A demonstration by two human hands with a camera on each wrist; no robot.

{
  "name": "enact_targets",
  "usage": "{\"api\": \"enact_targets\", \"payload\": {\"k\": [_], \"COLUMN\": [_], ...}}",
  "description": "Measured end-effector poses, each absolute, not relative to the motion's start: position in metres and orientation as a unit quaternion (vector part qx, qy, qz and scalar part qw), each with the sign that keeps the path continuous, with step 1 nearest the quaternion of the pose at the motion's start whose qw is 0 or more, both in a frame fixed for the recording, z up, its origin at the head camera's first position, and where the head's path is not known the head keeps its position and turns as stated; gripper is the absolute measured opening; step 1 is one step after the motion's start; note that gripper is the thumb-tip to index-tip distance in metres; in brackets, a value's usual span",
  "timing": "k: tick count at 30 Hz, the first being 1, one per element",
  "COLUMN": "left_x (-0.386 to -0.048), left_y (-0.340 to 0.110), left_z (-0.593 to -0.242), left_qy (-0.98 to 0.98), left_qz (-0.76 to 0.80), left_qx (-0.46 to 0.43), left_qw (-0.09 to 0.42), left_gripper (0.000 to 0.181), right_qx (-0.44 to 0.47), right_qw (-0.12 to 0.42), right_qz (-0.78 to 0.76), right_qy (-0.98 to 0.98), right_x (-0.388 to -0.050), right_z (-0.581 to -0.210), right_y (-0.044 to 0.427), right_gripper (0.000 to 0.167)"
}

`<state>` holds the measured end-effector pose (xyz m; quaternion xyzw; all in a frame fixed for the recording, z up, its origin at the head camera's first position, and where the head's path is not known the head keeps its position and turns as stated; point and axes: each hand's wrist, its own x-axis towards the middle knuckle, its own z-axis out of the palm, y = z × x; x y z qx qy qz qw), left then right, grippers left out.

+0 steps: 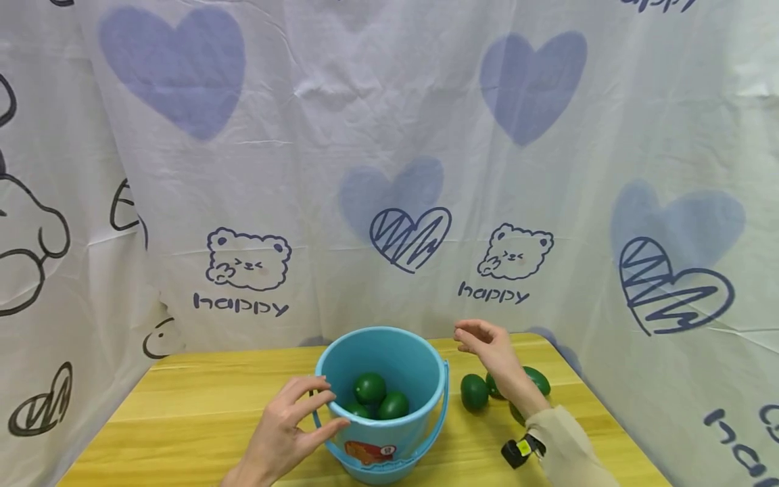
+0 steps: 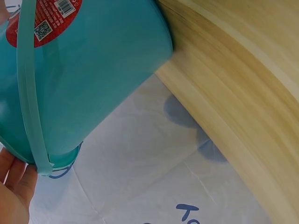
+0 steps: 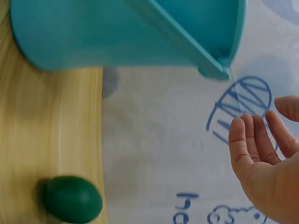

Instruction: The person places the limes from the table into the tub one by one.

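Note:
A light blue bucket (image 1: 382, 427) stands upright on the table, with several dark green oval fruits (image 1: 370, 388) inside; their exact kind is unclear. My left hand (image 1: 282, 426) touches the bucket's left rim with extended fingers, thumb spread toward its front. In the left wrist view, the fingertips (image 2: 24, 184) rest by the rim where the handle (image 2: 30, 93) joins. To the right of the bucket, my right hand (image 1: 489, 348) is raised, fingers loosely bent and holding nothing. Below it, more green fruits (image 1: 474, 392) lie on the table, partly hidden by the forearm.
The yellow wood-grain table (image 1: 201, 406) reaches back to a white printed cloth (image 1: 328, 270), which hangs behind and at both sides. A black band device (image 1: 518, 450) is on the right wrist. The bucket's handle hangs down over its front.

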<state>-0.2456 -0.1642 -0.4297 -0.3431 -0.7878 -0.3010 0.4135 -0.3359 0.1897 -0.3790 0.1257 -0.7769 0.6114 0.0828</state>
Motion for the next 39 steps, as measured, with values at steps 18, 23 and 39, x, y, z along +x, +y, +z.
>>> {"api": "enact_targets", "payload": {"k": [18,23,39], "left_x": [-0.245,-0.245,-0.243], "left_y": [-0.166,-0.165,-0.165], "left_z": [-0.426,-0.427,-0.426], "left_qy": [-0.793,-0.793,-0.801], "left_qz": [-0.302,-0.309,-0.323], "left_qx": [-0.339,-0.339,-0.328], "left_qw": [0.407,0.4,0.383], "left_gripper": [0.033,0.032,0.03], "right_qx": [-0.006,-0.074,-0.125], "right_qw": [0.128,0.138,0.052], "right_qz": [0.626,0.575,0.537], "right_qy": [-0.769,-0.803,-0.833], "right_x": [-0.328,-0.32,-0.327], "right_z": [-0.407,-0.419,-0.46], "right_y": [0.254,0.266,0.284], "right_gripper": [0.042,0.045,0.062]}}
